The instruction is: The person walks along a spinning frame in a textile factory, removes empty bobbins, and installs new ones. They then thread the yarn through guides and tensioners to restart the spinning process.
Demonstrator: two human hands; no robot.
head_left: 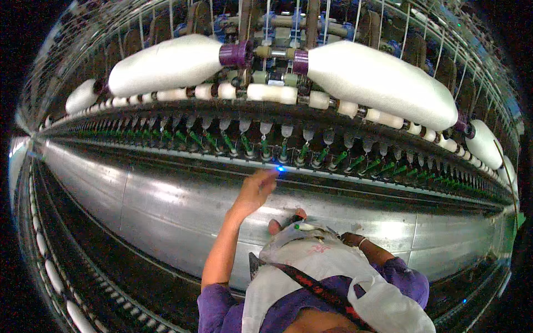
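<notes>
My left hand [257,190] is raised beside the pale rail [316,171] under a row of green spindle tubes [284,151]. Its fingers point toward the rail, slightly apart, with nothing visible between them. A small blue light [280,169] glows at the fingertips. My right hand [351,239] is low at the front edge of my white apron [305,258], near its gathered pouch. Its fingers are dark and partly hidden, so what it grips, if anything, does not show. A green tube end [297,226] peeks out at the pouch.
Large white roving bobbins [383,80] with purple ends hang above the spindles. White rollers [272,93] run along the frame beneath them. A shiny metal floor [166,194] stretches between this machine and another row of white bobbins [53,276] at lower left.
</notes>
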